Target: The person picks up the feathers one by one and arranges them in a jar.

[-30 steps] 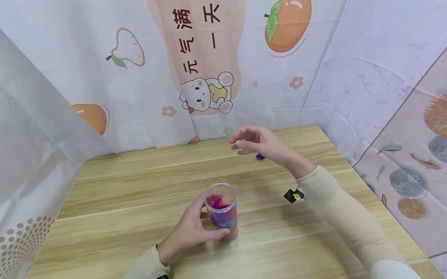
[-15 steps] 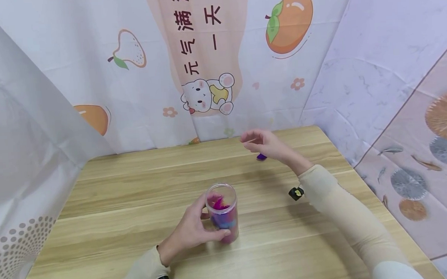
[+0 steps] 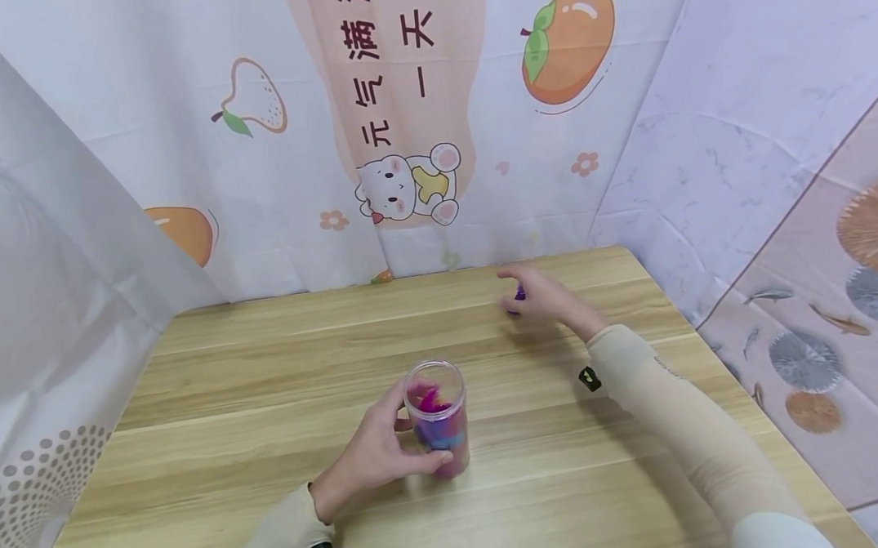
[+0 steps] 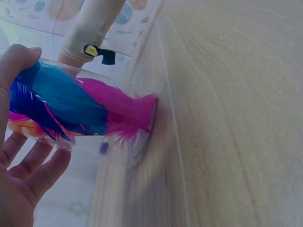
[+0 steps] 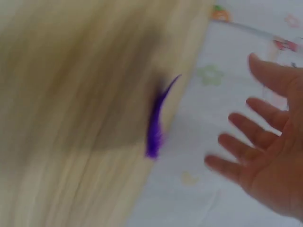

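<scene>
A clear cylindrical jar (image 3: 449, 437) with no lid stands upright on the table. Through its wall, pink feathers (image 4: 102, 94) and blue feathers (image 4: 71, 99) show, with some orange lower down. My left hand (image 3: 376, 444) grips the jar from the left, thumb in front and fingers round behind. Toward the back right of the table lies a purple feather (image 5: 155, 123). My right hand (image 3: 539, 292) is above it, thumb and fingers spread apart, with nothing held; in the right wrist view the hand (image 5: 265, 137) is apart from the feather.
The wooden table (image 3: 267, 371) ends at the back against a printed curtain (image 3: 274, 199). More curtains hang along the left and right sides. Small black devices, one on the right wrist (image 3: 589, 379), are strapped to both sleeves.
My right hand has moved rightward and down toward the purple feather, its fingers spreading. The left hand and the jar stay in place.
</scene>
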`<state>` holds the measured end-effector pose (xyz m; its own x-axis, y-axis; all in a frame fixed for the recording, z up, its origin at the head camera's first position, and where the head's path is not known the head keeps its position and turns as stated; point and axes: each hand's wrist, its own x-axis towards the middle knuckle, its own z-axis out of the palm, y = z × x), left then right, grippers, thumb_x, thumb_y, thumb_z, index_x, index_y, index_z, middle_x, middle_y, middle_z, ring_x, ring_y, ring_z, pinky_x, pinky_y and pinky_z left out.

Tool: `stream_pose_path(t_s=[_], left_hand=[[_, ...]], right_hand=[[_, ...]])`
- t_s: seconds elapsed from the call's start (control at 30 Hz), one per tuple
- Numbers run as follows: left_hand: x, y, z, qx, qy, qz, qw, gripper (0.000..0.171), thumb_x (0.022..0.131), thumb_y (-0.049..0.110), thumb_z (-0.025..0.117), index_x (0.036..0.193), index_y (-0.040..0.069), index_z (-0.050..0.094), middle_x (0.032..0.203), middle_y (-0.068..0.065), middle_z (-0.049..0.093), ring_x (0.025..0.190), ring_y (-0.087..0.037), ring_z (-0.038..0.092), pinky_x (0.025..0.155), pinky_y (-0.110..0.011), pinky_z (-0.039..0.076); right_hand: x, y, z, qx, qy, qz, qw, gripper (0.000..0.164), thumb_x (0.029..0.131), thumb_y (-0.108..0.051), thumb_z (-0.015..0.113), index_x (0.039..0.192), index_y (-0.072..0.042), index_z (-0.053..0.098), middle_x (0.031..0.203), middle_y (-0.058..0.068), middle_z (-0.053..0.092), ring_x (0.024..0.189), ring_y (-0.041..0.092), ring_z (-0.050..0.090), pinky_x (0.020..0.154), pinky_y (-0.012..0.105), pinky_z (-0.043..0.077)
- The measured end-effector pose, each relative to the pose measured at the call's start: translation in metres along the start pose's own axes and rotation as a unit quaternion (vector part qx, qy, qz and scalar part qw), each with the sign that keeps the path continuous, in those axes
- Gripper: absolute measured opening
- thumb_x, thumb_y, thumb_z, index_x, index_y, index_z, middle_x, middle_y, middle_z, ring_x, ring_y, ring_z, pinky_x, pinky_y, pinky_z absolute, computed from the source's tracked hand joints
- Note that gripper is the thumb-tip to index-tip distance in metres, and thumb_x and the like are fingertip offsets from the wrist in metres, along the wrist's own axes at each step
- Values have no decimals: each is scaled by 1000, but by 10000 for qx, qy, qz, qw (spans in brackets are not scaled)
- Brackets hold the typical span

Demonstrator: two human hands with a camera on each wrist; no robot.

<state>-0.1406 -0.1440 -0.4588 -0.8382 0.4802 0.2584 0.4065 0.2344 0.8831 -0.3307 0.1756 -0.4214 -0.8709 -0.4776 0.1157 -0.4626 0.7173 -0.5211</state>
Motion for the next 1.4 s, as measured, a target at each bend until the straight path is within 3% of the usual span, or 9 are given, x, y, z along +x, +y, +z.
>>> stream_pose_path(t_s=[0.1, 0.23, 0.37, 0.53, 0.7, 0.97, 1.07, 1.23, 1.4], left_hand=[[0, -1, 0, -29, 8, 42, 10000, 83, 74, 31, 93, 142, 23, 46, 132, -5, 60, 119, -21, 58, 86, -38, 57], [0, -1, 1, -52, 4, 40, 10000, 83, 74, 31, 93, 141, 28, 46, 132, -3, 60, 120, -21, 58, 86, -38, 58], [-1, 0, 2, -41, 13, 2, 10000, 83, 74, 31, 94, 141, 31, 46, 131, 2, 59, 120, -20, 58, 86, -38, 58], [0, 1, 2, -42, 10, -45, 10000, 83, 73, 32, 94, 141, 31, 46, 132, 2, 59, 120, -19, 58, 86, -38, 57], [0, 1, 1, -30, 16, -49, 10000, 82, 73, 34, 93, 141, 28, 47, 131, 2, 60, 119, -20, 58, 87, -38, 57], [0, 0, 2, -8, 24, 13, 10000, 84, 73, 31, 94, 142, 31, 45, 131, -4, 60, 118, -20, 58, 86, -39, 57], [0, 0, 2, -18, 6, 10, 10000, 83, 74, 31, 94, 142, 30, 45, 132, -7, 59, 119, -21, 58, 87, -39, 57], [0, 0, 2, 1, 5, 28, 10000, 83, 74, 31, 93, 141, 30, 46, 132, -6, 60, 119, -21, 58, 86, -39, 57], [1, -1, 2, 10, 10, 78, 10000, 83, 74, 30, 93, 142, 28, 46, 131, -4, 60, 118, -22, 58, 85, -39, 58]], right_hand=[[-3, 10, 6, -687, -55, 319, 9971, 72, 89, -25, 80, 145, 5, 47, 131, 26, 60, 115, 42, 60, 105, 53, 45], [-9, 21, 14, -1004, -206, 559, 9932, 84, 84, -33, 85, 146, 6, 45, 138, 28, 55, 127, 46, 52, 111, 55, 38], [-12, 28, 21, -1289, -253, 566, 9897, 77, 83, -35, 86, 138, 6, 53, 136, 25, 54, 126, 43, 52, 110, 55, 40], [-10, 28, 24, -1584, 13, 667, 9851, 66, 81, -34, 88, 126, 5, 59, 129, 23, 56, 120, 41, 54, 105, 54, 44], [-7, 27, 25, -1877, -119, 655, 9800, 60, 86, -37, 82, 124, 4, 61, 128, 24, 59, 116, 40, 58, 100, 54, 48], [-8, 33, 29, -1850, -395, 511, 9806, 60, 94, -35, 74, 130, 10, 58, 141, 36, 48, 134, 51, 43, 108, 60, 39], [-8, 34, 31, -1849, -468, 538, 9802, 52, 96, -35, 72, 125, 7, 61, 134, 34, 55, 128, 52, 49, 102, 61, 45], [-8, 35, 32, -1863, -528, 515, 9797, 40, 97, -34, 70, 113, 2, 64, 107, 24, 64, 99, 44, 65, 85, 56, 55], [-8, 33, 31, -1769, -556, 548, 9811, 36, 98, -32, 70, 109, 2, 64, 102, 23, 66, 95, 41, 67, 83, 54, 56]])
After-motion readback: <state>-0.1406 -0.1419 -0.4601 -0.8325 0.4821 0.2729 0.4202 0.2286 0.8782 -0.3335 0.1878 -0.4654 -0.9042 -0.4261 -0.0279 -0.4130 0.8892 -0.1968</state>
